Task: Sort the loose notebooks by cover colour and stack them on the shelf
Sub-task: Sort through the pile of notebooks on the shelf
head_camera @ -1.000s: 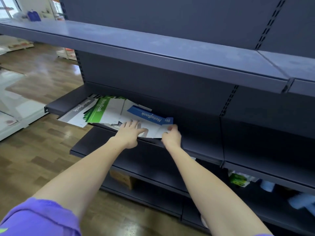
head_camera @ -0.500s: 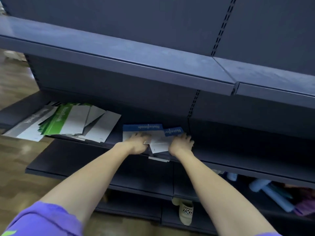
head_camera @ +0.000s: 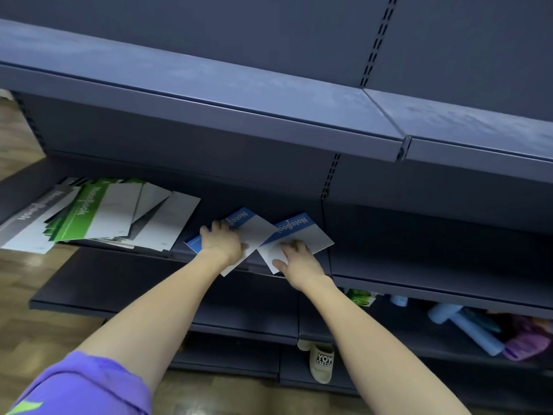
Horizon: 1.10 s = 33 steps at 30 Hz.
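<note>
Both blue-banded notebooks now lie fanned apart on the dark metal shelf [head_camera: 419, 274], where half a second ago they overlapped almost squarely. The left hand [head_camera: 223, 245] lies on the left blue-and-white paper notebook [head_camera: 254, 232], fingers curled over its far left edge and gripping it. The right hand [head_camera: 294, 259] presses flattish fingers on the white part of the right blue-and-white paper notebook [head_camera: 302, 238], thumb at its near corner; it looks like pressing rather than a grip. Splitting the pair this way probably lets each be squared before stacking, away from the other colours.

Each notebook's blue title band faces the shelf's back. The left one's long axis runs from near right to far left, its near corner overhanging the shelf lip; the right one tilts the opposite way, so the two form a shallow V, corners touching between the hands.

Well to the left, the messy pile of green, grey and white notebooks [head_camera: 98, 217] sprawls over the same shelf's edge, unsorted.
</note>
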{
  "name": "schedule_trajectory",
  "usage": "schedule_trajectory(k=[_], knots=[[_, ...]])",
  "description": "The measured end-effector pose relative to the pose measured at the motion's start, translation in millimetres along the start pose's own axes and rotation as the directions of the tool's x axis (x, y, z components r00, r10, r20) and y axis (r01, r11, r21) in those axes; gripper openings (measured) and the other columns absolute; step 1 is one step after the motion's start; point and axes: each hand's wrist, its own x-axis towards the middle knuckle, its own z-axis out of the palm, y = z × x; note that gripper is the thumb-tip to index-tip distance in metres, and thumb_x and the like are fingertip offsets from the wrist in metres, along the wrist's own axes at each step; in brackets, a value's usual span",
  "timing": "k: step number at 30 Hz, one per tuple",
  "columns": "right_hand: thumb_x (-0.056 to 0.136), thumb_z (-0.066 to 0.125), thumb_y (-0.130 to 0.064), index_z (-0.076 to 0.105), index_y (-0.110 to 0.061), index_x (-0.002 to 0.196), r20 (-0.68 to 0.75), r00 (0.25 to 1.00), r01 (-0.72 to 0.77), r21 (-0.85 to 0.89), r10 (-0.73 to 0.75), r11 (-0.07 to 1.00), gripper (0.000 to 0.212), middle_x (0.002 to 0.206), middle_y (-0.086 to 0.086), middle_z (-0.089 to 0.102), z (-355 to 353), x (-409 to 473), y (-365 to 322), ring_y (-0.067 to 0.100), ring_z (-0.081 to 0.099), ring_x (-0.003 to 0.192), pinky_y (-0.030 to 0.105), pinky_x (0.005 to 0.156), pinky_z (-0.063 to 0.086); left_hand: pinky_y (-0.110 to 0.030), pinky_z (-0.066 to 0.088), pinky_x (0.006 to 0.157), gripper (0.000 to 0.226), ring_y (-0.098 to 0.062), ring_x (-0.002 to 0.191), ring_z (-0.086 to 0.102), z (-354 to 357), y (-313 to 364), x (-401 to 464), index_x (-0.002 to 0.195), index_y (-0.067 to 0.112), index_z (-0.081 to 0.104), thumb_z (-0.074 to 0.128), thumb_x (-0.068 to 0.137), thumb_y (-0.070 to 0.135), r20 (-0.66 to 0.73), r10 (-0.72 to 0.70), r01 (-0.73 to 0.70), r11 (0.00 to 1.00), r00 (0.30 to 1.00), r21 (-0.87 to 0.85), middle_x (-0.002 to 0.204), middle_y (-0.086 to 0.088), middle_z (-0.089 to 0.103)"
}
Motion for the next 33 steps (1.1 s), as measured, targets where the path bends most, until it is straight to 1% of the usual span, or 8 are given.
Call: schedule_trajectory(k=[8,11,14,16,19,23,27,33], knots=[[0.099,0.05,-0.022,0.051,-0.016,0.14,0.08,0.996,0.048,0.009,-0.048,0.999,0.041,0.151,0.006,0.033,-14.6,-9.6,7.5,0.029,0.039,0.135,0.037,0.111,0.037,-0.063,0.025,0.111,0.072,-0.046,0.144,0.014,9.8,3.6,-2.5,0.152,0.016,0.027,0.033,0.098,0.064,0.083,-0.085,0.096,0.986,0.993,-0.134,0.158,-0.02,0.02],[0.095,0.056,-0.044,0.057,-0.011,0.122,0.015,0.999,0.042,-0.005,-0.042,0.999,0.043,0.131,0.008,0.046,-15.4,-15.3,-1.8,0.03,0.048,0.122,0.036,0.098,0.044,-0.058,0.029,0.109,0.068,-0.045,0.138,0.024,12.8,5.9,-7.4,0.146,0.017,0.034,0.033,0.098,0.066,0.06,-0.102,0.109,0.986,0.993,-0.122,0.153,-0.025,0.028],[0.085,0.06,-0.064,0.044,-0.019,0.141,0.017,0.999,0.045,-0.173,-0.042,0.984,0.074,0.141,0.012,0.04,-4.3,-21.2,-16.3,0.034,0.038,0.13,0.048,0.106,0.037,-0.052,0.029,0.109,0.067,-0.047,0.135,0.029,16.2,5.7,-11.5,0.141,0.019,0.04,0.03,0.097,0.068,0.031,-0.115,0.118,0.989,0.993,-0.094,0.149,-0.029,0.033],[0.088,0.059,-0.055,0.041,-0.023,0.143,0.022,0.999,0.031,-0.252,-0.027,0.967,0.066,0.141,0.015,0.038,2.1,-20.5,-23.9,0.036,0.034,0.131,0.053,0.107,0.034,-0.054,0.027,0.111,0.068,-0.049,0.135,0.031,19.0,5.1,-15.0,0.138,0.017,0.043,0.028,0.097,0.069,-0.009,-0.111,0.111,0.993,0.994,-0.035,0.147,-0.031,0.037],[0.092,0.051,-0.024,0.049,-0.023,0.14,0.07,0.997,0.02,-0.125,-0.012,0.992,0.048,0.141,0.015,0.041,-8.6,-20.2,-20.3,0.035,0.039,0.13,0.049,0.109,0.036,-0.057,0.026,0.112,0.068,-0.051,0.134,0.034,20.7,4.5,-23.2,0.137,0.015,0.047,0.022,0.099,0.066,-0.063,-0.1,0.104,0.993,0.993,0.062,0.144,-0.032,0.042],[0.083,0.043,0.006,0.057,-0.025,0.137,0.073,0.997,0.021,-0.069,-0.016,0.997,0.064,0.144,0.006,0.048,-22.9,-32.1,-0.3,0.03,0.046,0.13,0.039,0.112,0.035,-0.064,0.031,0.108,0.067,-0.055,0.13,0.037,21.9,3.0,-33.8,0.141,0.016,0.042,0.02,0.1,0.064,-0.057,-0.118,0.12,0.992,0.991,0.031,0.144,-0.035,0.036],[0.08,0.042,0.009,0.058,-0.024,0.128,0.025,0.999,0.045,-0.032,-0.044,0.998,0.061,0.135,-0.001,0.056,-22.8,-45.4,12.7,0.028,0.046,0.127,0.031,0.104,0.038,-0.071,0.034,0.1,0.065,-0.053,0.132,0.028,24.1,0.5,-36.7,0.144,0.021,0.037,0.026,0.098,0.066,-0.027,-0.135,0.132,0.985,0.99,-0.109,0.145,-0.03,0.03],[0.083,0.054,-0.009,0.043,-0.028,0.146,0.221,0.972,0.09,-0.04,-0.079,0.995,0.067,0.144,-0.001,0.04,-40.2,-57.2,11.3,0.023,0.038,0.134,0.031,0.106,0.036,-0.059,0.042,0.09,0.065,-0.048,0.127,0.028,18.0,0.8,-39.5,0.143,0.027,0.039,0.028,0.096,0.07,-0.031,-0.141,0.138,0.986,0.99,-0.09,0.146,-0.021,0.028]])
